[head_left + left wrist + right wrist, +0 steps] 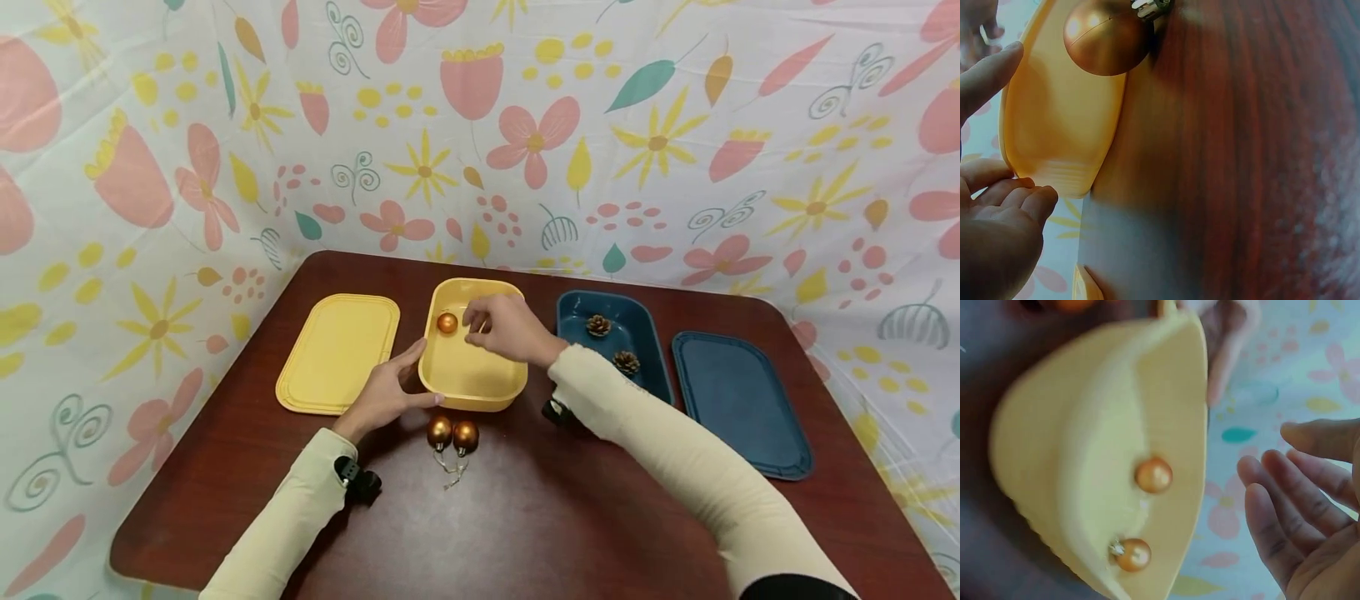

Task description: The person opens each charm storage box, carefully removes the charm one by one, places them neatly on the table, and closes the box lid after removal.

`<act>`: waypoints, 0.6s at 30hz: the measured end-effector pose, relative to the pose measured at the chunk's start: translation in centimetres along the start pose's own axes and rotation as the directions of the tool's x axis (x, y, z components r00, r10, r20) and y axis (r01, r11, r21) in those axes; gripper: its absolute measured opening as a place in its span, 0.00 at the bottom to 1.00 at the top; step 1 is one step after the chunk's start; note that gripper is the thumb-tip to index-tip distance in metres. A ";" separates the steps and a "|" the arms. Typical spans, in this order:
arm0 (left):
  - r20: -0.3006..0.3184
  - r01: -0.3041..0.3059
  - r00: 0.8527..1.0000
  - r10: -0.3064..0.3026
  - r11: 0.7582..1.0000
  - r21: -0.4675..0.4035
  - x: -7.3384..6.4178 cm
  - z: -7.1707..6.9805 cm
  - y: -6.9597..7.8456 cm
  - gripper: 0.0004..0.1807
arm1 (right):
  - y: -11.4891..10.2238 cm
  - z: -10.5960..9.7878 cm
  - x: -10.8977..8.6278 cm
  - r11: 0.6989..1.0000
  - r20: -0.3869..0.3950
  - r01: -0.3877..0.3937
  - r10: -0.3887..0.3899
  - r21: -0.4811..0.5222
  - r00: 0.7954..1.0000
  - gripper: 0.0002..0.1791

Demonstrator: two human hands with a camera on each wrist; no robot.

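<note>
The yellow container is sitting mid-surface, with a copper bauble and a capped bauble lying inside; the second is apparently being hidden by the hand in the head view. The left hand is touching its near left corner, fingers spread along the left and near walls. The right hand is hovering over its right side, fingers loosely parted and holding nothing. Two loose baubles are resting side by side just near of it. On the right, the blue container is holding two pine cones. A yellow lid is lying left, a blue lid far right.
</note>
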State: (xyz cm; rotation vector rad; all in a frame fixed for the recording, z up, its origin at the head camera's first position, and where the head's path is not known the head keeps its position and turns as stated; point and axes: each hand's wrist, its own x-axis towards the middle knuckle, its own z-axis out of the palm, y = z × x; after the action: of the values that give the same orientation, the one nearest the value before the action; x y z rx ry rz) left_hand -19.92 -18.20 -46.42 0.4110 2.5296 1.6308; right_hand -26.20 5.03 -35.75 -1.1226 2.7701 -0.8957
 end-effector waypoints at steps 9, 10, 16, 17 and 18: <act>-0.003 0.020 1.000 -0.020 1.000 -0.016 -0.1 -0.2 0.3 0.56 | 1.9 -0.2 5.6 0.992 0.038 -0.115 0.113 0.048 0.993 0.09; -0.003 0.020 1.000 -0.020 1.000 -0.017 -0.1 -0.2 0.3 0.56 | 2.0 -0.2 6.0 0.990 0.041 -0.133 0.131 0.054 0.991 0.10; -0.010 0.011 1.000 -0.012 1.000 -0.005 -0.1 -0.1 0.1 0.55 | 3.4 1.3 7.5 0.972 0.035 -0.229 0.227 0.052 0.973 0.09; -0.009 0.009 1.000 -0.009 1.000 -0.003 -0.1 -0.1 0.0 0.55 | 3.7 1.7 7.6 0.968 0.032 -0.246 0.244 0.046 0.969 0.08; -0.008 0.005 1.000 -0.005 1.000 -0.004 -0.1 0.0 0.0 0.55 | 4.0 2.2 7.8 0.964 0.031 -0.262 0.261 0.036 0.965 0.08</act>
State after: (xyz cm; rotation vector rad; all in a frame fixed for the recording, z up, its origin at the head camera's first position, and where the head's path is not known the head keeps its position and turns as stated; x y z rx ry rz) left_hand -19.80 -18.25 -46.44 0.3985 2.5312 1.6389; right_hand -34.01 1.22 -38.20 -0.7318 2.7772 -0.8926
